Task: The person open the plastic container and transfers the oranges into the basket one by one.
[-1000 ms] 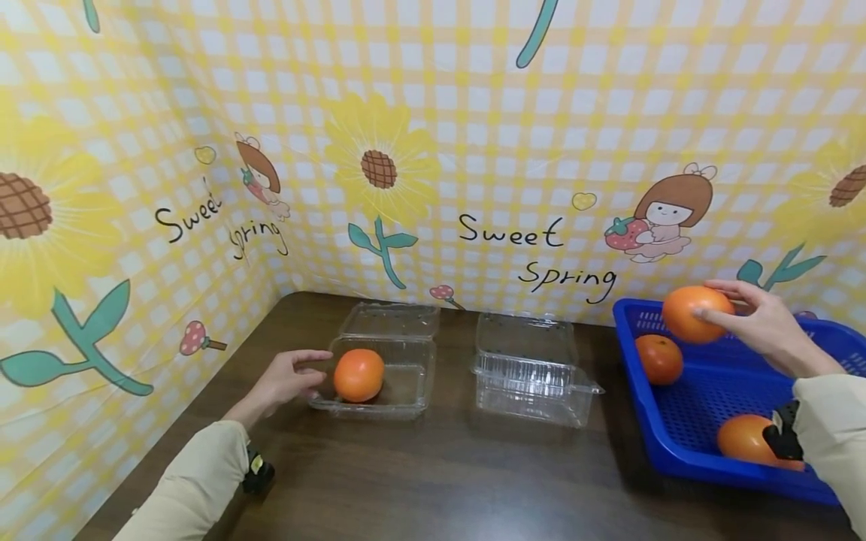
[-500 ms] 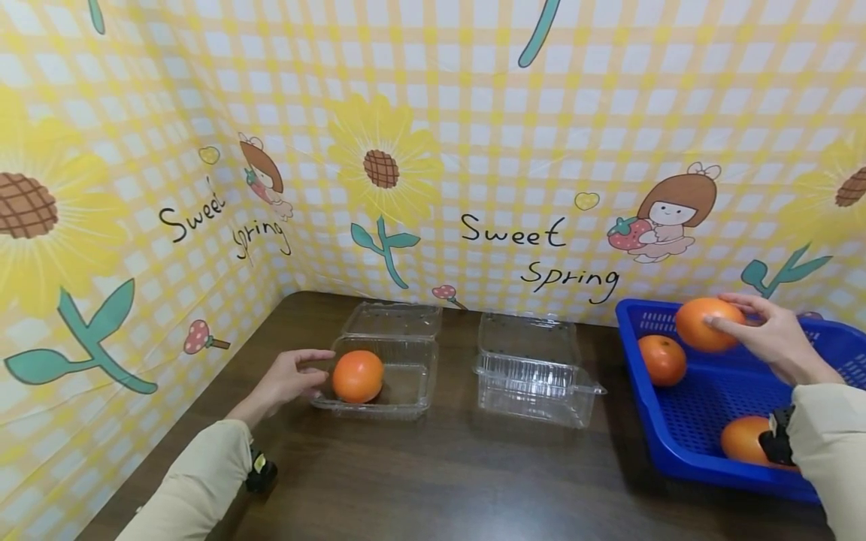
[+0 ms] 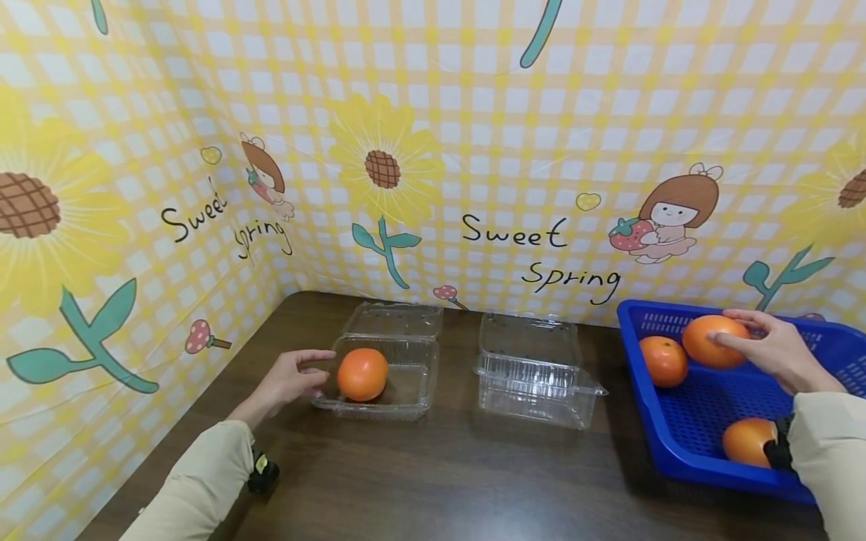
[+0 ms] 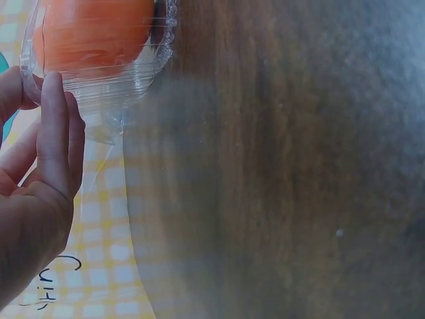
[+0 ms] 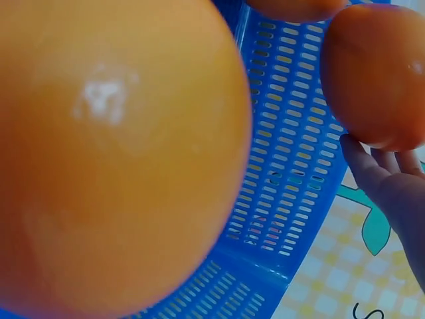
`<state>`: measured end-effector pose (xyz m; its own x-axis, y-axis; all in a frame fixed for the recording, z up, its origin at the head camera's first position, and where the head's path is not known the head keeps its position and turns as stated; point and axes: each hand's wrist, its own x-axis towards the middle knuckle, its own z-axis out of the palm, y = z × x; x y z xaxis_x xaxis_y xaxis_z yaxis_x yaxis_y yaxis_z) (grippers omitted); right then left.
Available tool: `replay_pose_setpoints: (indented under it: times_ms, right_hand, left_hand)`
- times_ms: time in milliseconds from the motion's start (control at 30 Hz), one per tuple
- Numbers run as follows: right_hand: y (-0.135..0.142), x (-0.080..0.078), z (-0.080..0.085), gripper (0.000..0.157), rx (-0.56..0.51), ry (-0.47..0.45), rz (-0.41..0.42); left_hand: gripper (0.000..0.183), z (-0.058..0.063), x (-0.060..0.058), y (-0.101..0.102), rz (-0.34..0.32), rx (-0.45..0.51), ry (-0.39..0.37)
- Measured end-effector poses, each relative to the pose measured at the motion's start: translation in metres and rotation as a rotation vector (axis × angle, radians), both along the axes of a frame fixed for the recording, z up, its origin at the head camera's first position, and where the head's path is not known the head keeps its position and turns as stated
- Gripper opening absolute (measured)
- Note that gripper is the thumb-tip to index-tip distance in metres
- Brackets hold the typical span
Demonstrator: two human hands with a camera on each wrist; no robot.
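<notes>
My right hand (image 3: 752, 340) grips an orange (image 3: 710, 342) low inside the blue basket (image 3: 634, 391), right beside a second orange (image 3: 664, 361). In the right wrist view the fingers (image 5: 388, 176) cup the held orange (image 5: 375, 73) from behind. A third orange (image 3: 746, 441) lies near my right wrist and fills that view (image 5: 119, 153). My left hand (image 3: 307, 372) rests with straight fingers (image 4: 56, 133) against the left edge of an opened clear clamshell box (image 3: 406, 394) that holds one orange (image 3: 362, 374).
A second clear clamshell box (image 3: 534, 376) stands open and without fruit in the middle of the dark wooden table (image 3: 440, 481). Yellow checked backdrop walls (image 3: 473, 150) close off the back and left. The basket sits at the table's right side.
My right hand has lowered its orange from above the basket rim down into the basket, beside the second orange. The left hand has stayed at the box.
</notes>
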<state>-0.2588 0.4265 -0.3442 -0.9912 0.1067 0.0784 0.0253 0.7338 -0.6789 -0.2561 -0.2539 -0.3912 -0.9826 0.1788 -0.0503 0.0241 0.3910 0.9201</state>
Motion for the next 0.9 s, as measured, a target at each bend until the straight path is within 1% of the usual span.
replay_pose_setpoints:
  times_ms: [67, 133, 200, 233, 367, 433, 467, 500, 567, 700, 733, 767, 800, 833, 867, 900]
  right_hand:
    - [0.0, 0.002, 0.002, 0.068, 0.018, -0.013, 0.009]
    - [-0.003, 0.007, 0.007, 0.072, 0.017, -0.036, 0.075]
    - [-0.009, 0.012, 0.011, 0.072, 0.014, -0.055, 0.078]
    - [-0.012, 0.013, 0.011, 0.069, 0.02, -0.055, 0.038]
    - [-0.02, 0.021, 0.017, 0.071, -0.001, -0.075, 0.047]
    - [-0.019, 0.02, 0.014, 0.07, 0.016, -0.07, 0.04]
    - [-0.015, 0.02, 0.013, 0.073, 0.006, -0.078, 0.087]
    - [-0.009, 0.015, 0.008, 0.073, 0.009, -0.081, 0.088]
    - [0.01, 0.0, -0.012, 0.075, 0.053, -0.074, 0.024]
    - [0.061, -0.037, -0.065, 0.082, 0.08, -0.023, -0.027]
    - [0.07, -0.042, -0.075, 0.083, 0.093, -0.015, -0.046]
    - [0.076, -0.045, -0.081, 0.082, 0.091, -0.008, -0.026]
    - [0.078, -0.045, -0.083, 0.082, 0.09, -0.006, -0.021]
    - [0.075, -0.041, -0.079, 0.082, 0.073, -0.023, -0.004]
    - [0.069, -0.037, -0.073, 0.078, 0.071, -0.034, -0.024]
    - [0.06, -0.03, -0.063, 0.077, 0.062, -0.054, -0.009]
  left_hand:
    - [0.043, 0.0, 0.0, 0.001, 0.001, 0.001, 0.002]
    - [0.043, 0.0, 0.001, 0.001, 0.002, 0.002, 0.007]
    - [0.043, 0.0, 0.001, 0.001, 0.003, 0.003, 0.01]
    - [0.043, 0.0, 0.001, 0.001, 0.004, 0.003, 0.01]
    - [0.042, 0.001, 0.001, 0.002, 0.007, -0.001, 0.007]
    - [0.042, 0.001, 0.001, 0.002, 0.01, -0.002, 0.005]
    - [0.042, 0.001, 0.002, 0.002, 0.011, -0.001, 0.004]
    - [0.042, 0.001, 0.002, 0.002, 0.013, -0.001, 0.004]
    - [0.042, 0.001, 0.002, 0.001, 0.016, -0.003, 0.005]
    - [0.042, 0.001, 0.002, 0.001, 0.02, -0.006, 0.003]
    - [0.042, 0.001, 0.002, 0.001, 0.02, -0.007, 0.002]
    - [0.042, 0.001, 0.002, 0.001, 0.021, -0.007, 0.001]
    - [0.042, 0.001, 0.002, 0.001, 0.021, -0.008, 0.001]
    - [0.042, 0.001, 0.002, 0.002, 0.022, -0.008, 0.001]
    - [0.042, 0.001, 0.002, 0.002, 0.022, -0.009, 0.002]
    - [0.042, 0.001, 0.002, 0.002, 0.022, -0.009, 0.003]
